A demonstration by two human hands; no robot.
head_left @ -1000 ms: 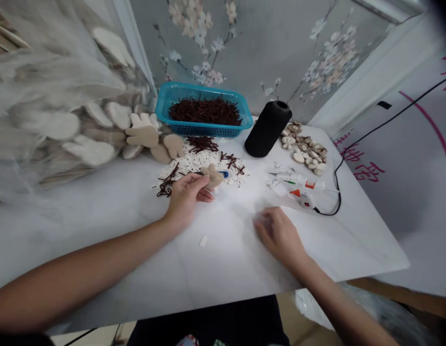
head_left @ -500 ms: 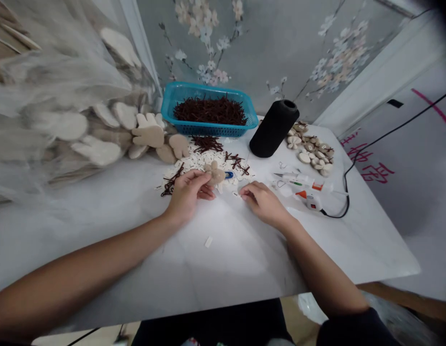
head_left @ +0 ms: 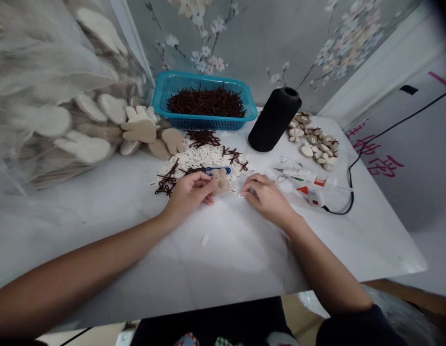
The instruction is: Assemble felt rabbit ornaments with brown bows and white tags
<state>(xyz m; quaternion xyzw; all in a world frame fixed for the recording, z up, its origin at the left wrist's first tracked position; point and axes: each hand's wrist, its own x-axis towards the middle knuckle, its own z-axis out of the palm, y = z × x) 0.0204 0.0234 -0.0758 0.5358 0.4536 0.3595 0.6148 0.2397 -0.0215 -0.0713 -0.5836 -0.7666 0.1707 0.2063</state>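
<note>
My left hand (head_left: 192, 192) pinches a small beige stuffed fabric piece (head_left: 221, 181) with rounded lobes between thumb and fingers. Just behind that piece, blue-handled thread snips (head_left: 223, 169) lie on a spread of small white labels (head_left: 201, 157). To the right, my right hand (head_left: 261, 194) has its thumb and fingertips pressed together, apart from the beige piece. Whatever is in that pinch is too small to make out. Brown cord bows (head_left: 167, 180) lie to the left of the labels, and more brown bows (head_left: 234, 156) lie behind them.
A blue basket (head_left: 204, 122) of brown cord pieces stands at the back, beside a black thread cone (head_left: 275, 120). Finished-looking beige pieces (head_left: 318, 144) are heaped right. A glue gun (head_left: 315, 197) with a cable lies nearer. A plastic bag (head_left: 82, 86) of fabric shapes fills the left.
My left hand has turned the beige piece and shifted it slightly right, showing more of the blue snips. My right hand stays pinched close by. The camera view has shifted a little.
</note>
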